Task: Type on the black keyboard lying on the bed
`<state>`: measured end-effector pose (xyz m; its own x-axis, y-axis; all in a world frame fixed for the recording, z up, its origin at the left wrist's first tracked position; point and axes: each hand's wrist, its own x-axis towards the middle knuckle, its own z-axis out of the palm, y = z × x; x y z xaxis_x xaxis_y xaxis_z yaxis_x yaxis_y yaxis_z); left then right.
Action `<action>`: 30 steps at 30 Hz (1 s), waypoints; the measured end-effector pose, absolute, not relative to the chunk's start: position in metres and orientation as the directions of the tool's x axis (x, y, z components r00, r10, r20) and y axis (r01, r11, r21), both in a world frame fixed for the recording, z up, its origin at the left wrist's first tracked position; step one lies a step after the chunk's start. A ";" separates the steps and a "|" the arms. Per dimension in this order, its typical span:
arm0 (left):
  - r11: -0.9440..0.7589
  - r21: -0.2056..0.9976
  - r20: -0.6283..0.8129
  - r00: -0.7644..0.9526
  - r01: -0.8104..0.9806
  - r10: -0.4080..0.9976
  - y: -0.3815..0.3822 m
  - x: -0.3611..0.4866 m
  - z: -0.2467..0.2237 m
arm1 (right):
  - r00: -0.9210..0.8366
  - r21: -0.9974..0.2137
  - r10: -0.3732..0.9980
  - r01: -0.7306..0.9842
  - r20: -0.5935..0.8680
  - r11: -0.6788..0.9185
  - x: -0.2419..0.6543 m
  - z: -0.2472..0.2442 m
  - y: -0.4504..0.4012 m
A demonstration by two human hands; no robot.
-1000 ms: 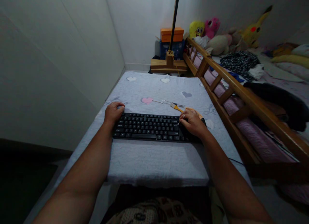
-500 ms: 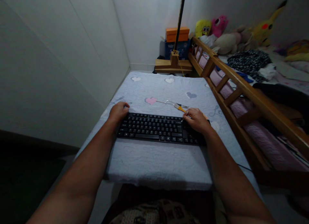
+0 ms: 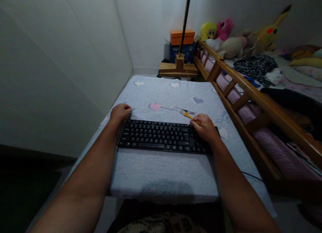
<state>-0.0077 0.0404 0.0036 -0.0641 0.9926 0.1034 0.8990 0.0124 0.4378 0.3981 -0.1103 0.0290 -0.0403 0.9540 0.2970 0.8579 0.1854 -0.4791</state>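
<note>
A black keyboard (image 3: 156,135) lies flat on the pale blue cloth (image 3: 166,172). My left hand (image 3: 121,112) is closed just beyond the keyboard's upper left corner; whatever is between its fingers is too small to name. Over the number keys at the right end rests my right hand (image 3: 203,125), its fingers pinched on something small I cannot make out. Beyond the keyboard, near my right fingertips, lies a brush (image 3: 186,114) with a yellow handle. Thin metal tools (image 3: 176,108) lie beside it.
A wooden bed rail (image 3: 241,82) runs along the table's right side, with plush toys and clothes behind it. An orange box (image 3: 182,37) and a wooden stand (image 3: 178,68) with a pole are beyond the far edge. A wall rises at left.
My left hand has shifted slightly left, off the keyboard's corner. The whole view has moved a little. My right hand remains over the number keys.
</note>
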 end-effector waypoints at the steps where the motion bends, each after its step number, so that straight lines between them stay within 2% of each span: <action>1: 0.018 0.455 0.101 -0.072 0.891 0.992 0.039 -0.008 0.003 | -0.036 -0.480 0.951 0.857 0.306 0.187 0.397 0.029 -0.111; 5: 0.018 0.498 0.141 -0.101 0.867 0.985 0.032 -0.007 0.002 | -0.030 -0.483 0.947 0.855 0.320 0.190 0.395 0.030 -0.113; 10: 0.036 0.472 0.185 -0.139 0.881 0.973 0.032 -0.007 -0.004 | -0.042 -0.463 0.952 0.867 0.304 0.186 0.393 0.034 -0.117; 15: -0.022 0.475 0.226 -0.098 0.880 0.969 0.032 -0.005 -0.005 | -0.064 -0.465 0.953 0.862 0.296 0.203 0.392 0.037 -0.121; 20: -0.103 0.458 0.226 -0.004 0.883 0.974 0.031 -0.001 -0.002 | -0.052 -0.467 0.947 0.861 0.316 0.203 0.392 0.035 -0.121; 30: -0.087 0.431 0.172 0.012 0.898 0.985 0.033 0.001 0.000 | -0.042 -0.449 0.928 0.866 0.371 0.219 0.393 0.027 -0.116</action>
